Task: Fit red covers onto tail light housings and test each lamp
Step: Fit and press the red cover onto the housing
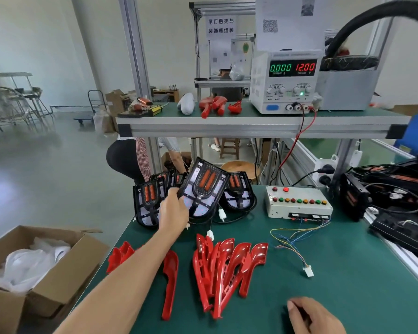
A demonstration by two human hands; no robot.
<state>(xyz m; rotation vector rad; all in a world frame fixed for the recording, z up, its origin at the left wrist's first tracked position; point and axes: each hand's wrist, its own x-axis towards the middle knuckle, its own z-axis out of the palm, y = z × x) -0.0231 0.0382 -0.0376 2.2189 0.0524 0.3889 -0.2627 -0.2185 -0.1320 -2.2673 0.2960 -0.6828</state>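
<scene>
Left grip: I pinch the black ribbed plastic tail light housing, tilted above it.
Right grip: loosely curled, holding nothing, resting on the green counter beside the glossy red covers.

Single head-worn view, wide-angle, looking forward and down across green bench; power supply beyond and above it.

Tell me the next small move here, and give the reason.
Probably bring the lifted housing down toward the near red covers. The left hand already holds it off the mat, it has no cover yet, and the right hand rests free nearby.
</scene>
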